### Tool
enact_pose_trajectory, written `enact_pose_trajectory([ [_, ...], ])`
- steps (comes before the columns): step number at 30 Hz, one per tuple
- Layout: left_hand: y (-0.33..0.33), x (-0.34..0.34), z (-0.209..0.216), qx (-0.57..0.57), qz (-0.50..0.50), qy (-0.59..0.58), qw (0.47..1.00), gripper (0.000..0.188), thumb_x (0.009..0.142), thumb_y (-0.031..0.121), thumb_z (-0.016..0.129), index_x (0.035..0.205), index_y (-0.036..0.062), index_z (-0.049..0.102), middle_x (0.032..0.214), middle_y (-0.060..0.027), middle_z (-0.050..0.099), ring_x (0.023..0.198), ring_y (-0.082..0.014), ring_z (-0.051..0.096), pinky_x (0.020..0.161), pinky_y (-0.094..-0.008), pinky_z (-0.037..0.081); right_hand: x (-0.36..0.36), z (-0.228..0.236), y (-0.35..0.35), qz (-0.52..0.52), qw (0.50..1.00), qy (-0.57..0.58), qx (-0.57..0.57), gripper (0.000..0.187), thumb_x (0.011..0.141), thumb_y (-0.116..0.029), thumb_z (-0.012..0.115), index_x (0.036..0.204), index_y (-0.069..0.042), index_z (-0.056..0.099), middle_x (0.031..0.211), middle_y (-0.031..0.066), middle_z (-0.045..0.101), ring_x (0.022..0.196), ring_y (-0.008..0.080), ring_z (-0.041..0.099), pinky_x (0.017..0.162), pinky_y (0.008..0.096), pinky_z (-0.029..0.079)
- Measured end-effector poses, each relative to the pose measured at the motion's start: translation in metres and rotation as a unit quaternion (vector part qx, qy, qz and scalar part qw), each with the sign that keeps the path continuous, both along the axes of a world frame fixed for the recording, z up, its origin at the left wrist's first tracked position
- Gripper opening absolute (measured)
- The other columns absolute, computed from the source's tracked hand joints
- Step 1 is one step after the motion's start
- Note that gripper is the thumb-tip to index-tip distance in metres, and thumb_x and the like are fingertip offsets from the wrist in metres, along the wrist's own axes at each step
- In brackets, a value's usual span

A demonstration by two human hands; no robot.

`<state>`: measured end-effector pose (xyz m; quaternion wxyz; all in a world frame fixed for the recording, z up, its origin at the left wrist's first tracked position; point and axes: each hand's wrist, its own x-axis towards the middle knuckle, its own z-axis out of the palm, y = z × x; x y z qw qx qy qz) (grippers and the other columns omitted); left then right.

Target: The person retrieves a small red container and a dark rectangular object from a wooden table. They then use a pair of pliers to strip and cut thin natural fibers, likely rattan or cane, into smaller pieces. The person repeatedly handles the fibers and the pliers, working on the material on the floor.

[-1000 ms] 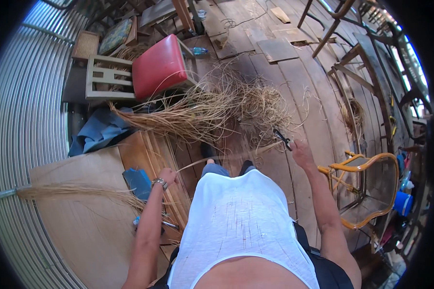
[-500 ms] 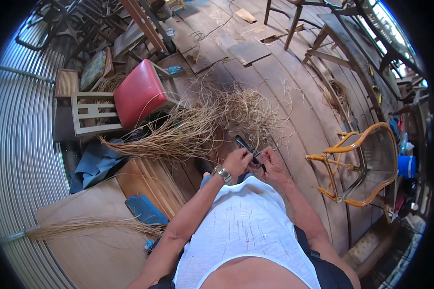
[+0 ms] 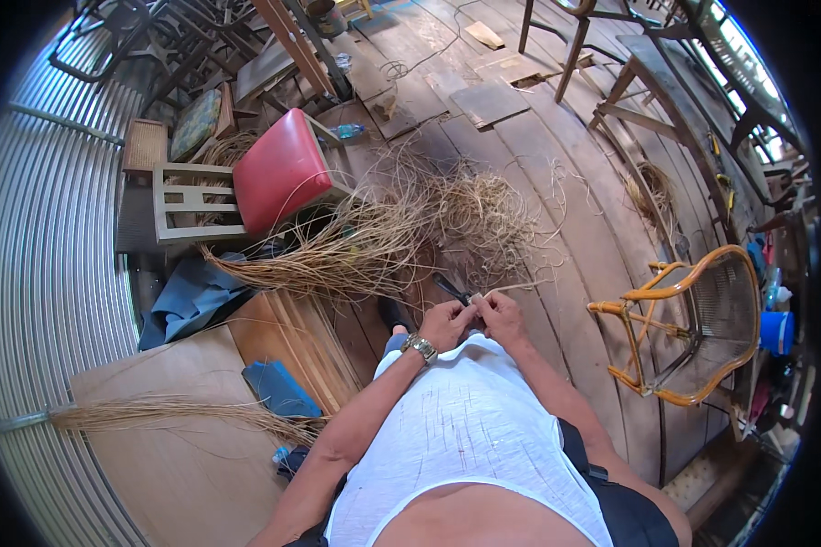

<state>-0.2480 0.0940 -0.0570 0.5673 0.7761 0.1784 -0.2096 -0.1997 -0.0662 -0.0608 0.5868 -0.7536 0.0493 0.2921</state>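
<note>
My left hand (image 3: 446, 326), a metal watch on its wrist, and my right hand (image 3: 501, 318) meet in front of my white shirt, fingers pinched together. A pale cane strand (image 3: 518, 286) runs from between the fingertips out to the right over the floor. Just beyond the hands lies a narrow black thing (image 3: 449, 286); whether it is a tool or footwear I cannot tell. Further off, a tangled heap of cane strands (image 3: 483, 211) spreads on the boards, with a long bundle of cane (image 3: 324, 260) reaching left from it.
Left of the heap lies a chair with a red seat (image 3: 284, 173). A cane-framed chair (image 3: 684, 333) stands at the right. Plywood (image 3: 155, 438) bearing another cane bundle (image 3: 169, 415) is at the lower left. The plank floor has gaps near a loose board (image 3: 489, 104).
Both hands have come closer together, the right one moving left and up. More of the black thing is covered. The view has shifted slightly, moving the surroundings right and down.
</note>
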Motion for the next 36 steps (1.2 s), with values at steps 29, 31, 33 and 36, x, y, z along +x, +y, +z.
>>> enact_pose_trajectory([
  [29,0.079,-0.004,0.032,-0.013,0.023,-0.083,0.996,0.053,0.092,0.037,0.062,0.128,-0.0005,0.056,0.123,-0.0182,0.062,0.111,-0.0252,0.060,0.094,-0.0334,0.046,0.055,0.014,0.033,0.003,1.000,-0.011,-0.028,0.034,0.091,-0.033,0.067,0.074,-0.005,0.059,0.060,-0.0001,0.055,0.051,0.0071,0.054,0.047,0.0256,0.043],
  [31,0.051,0.020,-0.003,-0.058,0.047,-0.067,0.995,0.040,0.095,0.036,0.059,0.112,-0.0006,0.062,0.099,-0.0131,0.069,0.088,-0.0233,0.066,0.079,-0.0335,0.051,0.047,0.004,0.040,0.014,0.999,-0.039,-0.007,0.032,0.093,-0.033,0.065,0.079,-0.004,0.060,0.062,0.0001,0.056,0.052,0.0063,0.052,0.047,0.0261,0.042],
  [33,0.036,0.035,-0.011,-0.075,0.054,0.020,0.995,0.035,0.095,0.034,0.058,0.103,0.0002,0.062,0.085,-0.0121,0.070,0.076,-0.0251,0.068,0.070,-0.0353,0.052,0.038,-0.008,0.037,0.017,0.998,-0.065,-0.001,0.032,0.093,-0.032,0.065,0.081,-0.003,0.061,0.062,0.0004,0.056,0.053,0.0060,0.050,0.047,0.0262,0.041],
  [36,0.028,0.030,-0.016,0.077,-0.001,-0.106,0.991,0.028,0.096,0.029,0.056,0.093,0.0013,0.061,0.071,-0.0141,0.067,0.065,-0.0297,0.066,0.062,-0.0380,0.051,0.035,-0.027,0.032,0.018,0.997,-0.072,0.021,0.030,0.095,-0.031,0.063,0.080,-0.006,0.059,0.062,-0.0013,0.056,0.050,0.0048,0.049,0.044,0.0232,0.039],
])
